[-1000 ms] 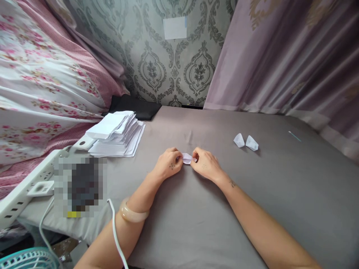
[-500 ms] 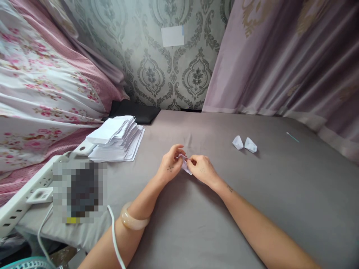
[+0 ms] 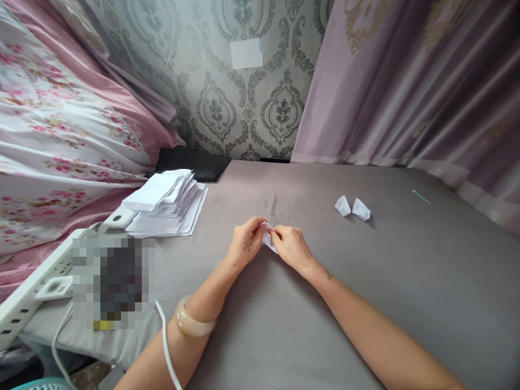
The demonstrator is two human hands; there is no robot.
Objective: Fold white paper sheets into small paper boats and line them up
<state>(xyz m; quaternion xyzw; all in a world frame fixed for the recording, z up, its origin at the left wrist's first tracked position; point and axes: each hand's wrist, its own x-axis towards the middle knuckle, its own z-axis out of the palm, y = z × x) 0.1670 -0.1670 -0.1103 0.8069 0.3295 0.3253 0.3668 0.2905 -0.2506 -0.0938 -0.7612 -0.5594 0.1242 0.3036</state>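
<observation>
Between my two hands is a small folded piece of white paper (image 3: pixel 268 240), partly hidden by the fingers. My left hand (image 3: pixel 247 242) pinches its left side, thumb and fingers closed on it. My right hand (image 3: pixel 293 245) grips the right side with the fingertips. Both hands are just above the grey cloth surface (image 3: pixel 260 325), near its middle. Two folded white paper shapes (image 3: pixel 343 206) lie side by side on the cloth, to the right of and beyond my hands.
A stack of white paper (image 3: pixel 162 203) stands at the left, with a black flat item (image 3: pixel 195 164) behind it. A white power strip (image 3: pixel 38 287) runs along the left edge. A white cable (image 3: pixel 164 336) crosses my left forearm. A thin green stick (image 3: pixel 421 197) lies far right.
My left hand's raised fingers have come down and closed onto the paper. My right hand keeps its grip in nearly the same place. The view has shifted slightly.
</observation>
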